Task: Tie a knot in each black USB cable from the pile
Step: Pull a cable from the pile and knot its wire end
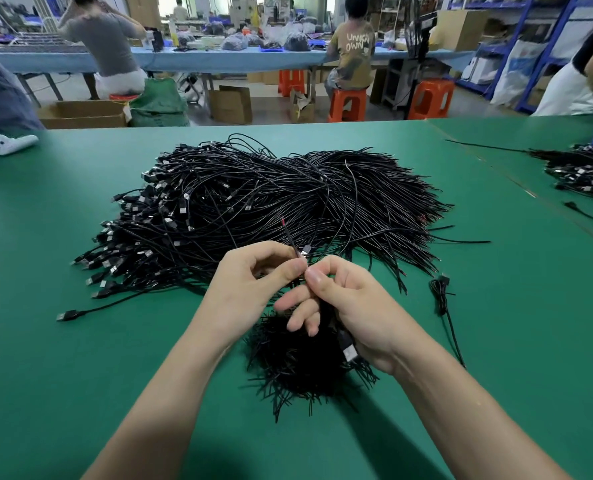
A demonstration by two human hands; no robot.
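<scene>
- On the flat green worktop [80,341], right in front of the person, sprawls a big loose pile of black USB cables [271,202]. Its silver-tipped plugs are fanned out to the left and its bare cut ends trail to the right.
- Just above the pile's near edge, the left hand [253,278] pinches one thin black USB cable [290,237] between thumb and forefinger, the other fingers curled in. A short length with a reddish tip sticks up from the pinch.
- Touching it thumb to thumb, the right hand [350,306] is curled round a thick bundle of black cables [298,368]. A plug pokes out under the palm, and the bundle's ends bristle down onto the worktop.
- Well to the right of the hands lies a single coiled black cable [442,296].
- At the far right edge sits a second heap of black cables [582,171], and at the far left a small white plastic object [8,143].
- Beyond the worktop, two people sit with their backs turned at a long blue-covered table [219,60], with orange plastic stools [347,105], brown cardboard boxes [84,114] and blue metal shelving [547,46] around them.
</scene>
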